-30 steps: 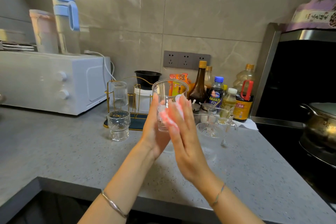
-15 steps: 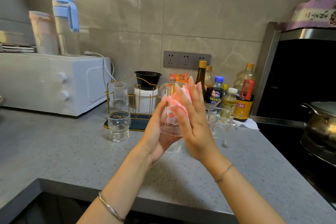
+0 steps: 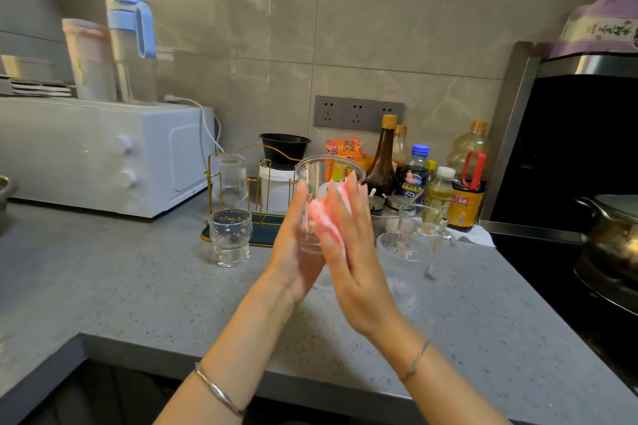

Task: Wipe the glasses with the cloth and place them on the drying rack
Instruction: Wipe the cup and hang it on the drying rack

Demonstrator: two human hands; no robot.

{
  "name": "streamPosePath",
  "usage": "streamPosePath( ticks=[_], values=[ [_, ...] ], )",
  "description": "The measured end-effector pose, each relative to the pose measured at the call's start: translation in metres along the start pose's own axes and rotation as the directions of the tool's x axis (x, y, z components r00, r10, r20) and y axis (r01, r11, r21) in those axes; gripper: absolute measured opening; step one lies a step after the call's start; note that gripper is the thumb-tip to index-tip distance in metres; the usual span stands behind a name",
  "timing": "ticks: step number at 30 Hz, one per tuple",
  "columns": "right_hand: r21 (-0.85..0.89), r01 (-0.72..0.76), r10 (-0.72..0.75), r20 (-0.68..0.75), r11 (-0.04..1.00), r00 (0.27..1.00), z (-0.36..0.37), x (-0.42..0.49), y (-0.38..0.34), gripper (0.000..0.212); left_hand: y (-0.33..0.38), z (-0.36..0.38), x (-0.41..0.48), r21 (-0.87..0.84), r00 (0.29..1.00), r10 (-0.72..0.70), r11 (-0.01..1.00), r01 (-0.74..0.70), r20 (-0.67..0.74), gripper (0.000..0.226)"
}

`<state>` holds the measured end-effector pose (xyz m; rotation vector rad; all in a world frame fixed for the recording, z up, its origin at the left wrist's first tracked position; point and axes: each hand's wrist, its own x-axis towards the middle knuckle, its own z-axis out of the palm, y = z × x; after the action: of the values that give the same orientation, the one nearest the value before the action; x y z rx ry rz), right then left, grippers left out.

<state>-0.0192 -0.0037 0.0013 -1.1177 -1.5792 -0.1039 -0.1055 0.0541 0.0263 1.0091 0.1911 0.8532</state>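
Pink cloth (image 3: 326, 221) pressed flat-fingered by right hand (image 3: 352, 262) against glass (image 3: 316, 176) — left hand (image 3: 296, 252) grips it

Dim, soft blur, bowed edges
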Motion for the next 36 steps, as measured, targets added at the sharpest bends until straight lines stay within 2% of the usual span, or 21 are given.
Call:
streamPosePath(
  ticks=[3,5,9,12,15,19,20,24,27,32,36],
  values=[
    [-0.073,0.054,-0.054,0.001,0.996,0.999,0.001,-0.007,0.002,0.050,0.003,-0.005,0.001,0.102,1.000,-0.004,0.995,0.004,0.003,0.063],
    [-0.146,0.096,-0.094,0.020,0.985,0.995,-0.001,-0.003,0.001,0.047,0.003,-0.009,0.003,0.112,1.000,0.008,0.994,-0.005,-0.022,0.064],
    [-0.223,0.146,-0.141,0.039,0.964,0.989,-0.004,0.006,0.000,0.049,0.006,-0.004,0.000,0.113,0.999,0.026,0.993,-0.032,0.048,0.058],
    [-0.144,0.142,-0.144,0.002,0.979,0.990,-0.010,0.020,-0.002,0.047,0.004,0.001,-0.003,0.075,0.998,0.031,0.997,-0.035,0.058,0.057],
    [-0.059,0.088,-0.092,-0.073,0.994,0.993,-0.021,0.038,0.003,0.047,0.004,0.001,-0.004,0.025,0.998,-0.021,0.999,0.020,0.054,0.062],
    [0.259,-0.016,0.038,-0.080,0.966,0.996,-0.027,0.053,0.008,0.048,-0.001,0.003,-0.006,-0.177,0.995,-0.084,0.980,0.094,0.062,0.058],
    [0.273,-0.024,0.045,-0.069,0.962,0.997,-0.025,0.051,0.007,0.049,-0.002,0.005,-0.006,-0.201,0.995,-0.082,0.975,0.093,0.060,0.059],
    [0.150,-0.064,0.072,-0.048,0.987,0.996,-0.012,0.031,-0.001,0.050,-0.002,0.008,-0.001,-0.220,0.997,-0.069,0.973,0.073,0.027,0.070],
    [0.029,-0.012,0.011,0.009,1.000,1.000,-0.002,0.007,-0.005,0.050,0.004,0.003,0.004,-0.206,0.999,-0.045,0.977,0.050,0.027,0.065],
    [-0.093,0.069,-0.065,0.041,0.993,0.997,-0.001,-0.005,0.000,0.051,0.008,-0.008,0.006,-0.016,0.997,-0.070,0.997,0.070,0.015,0.063],
    [-0.168,0.130,-0.113,0.107,0.977,0.988,-0.002,-0.001,0.003,0.049,0.013,-0.011,0.003,0.039,0.996,-0.075,0.996,0.074,0.037,0.068]
  ],
)
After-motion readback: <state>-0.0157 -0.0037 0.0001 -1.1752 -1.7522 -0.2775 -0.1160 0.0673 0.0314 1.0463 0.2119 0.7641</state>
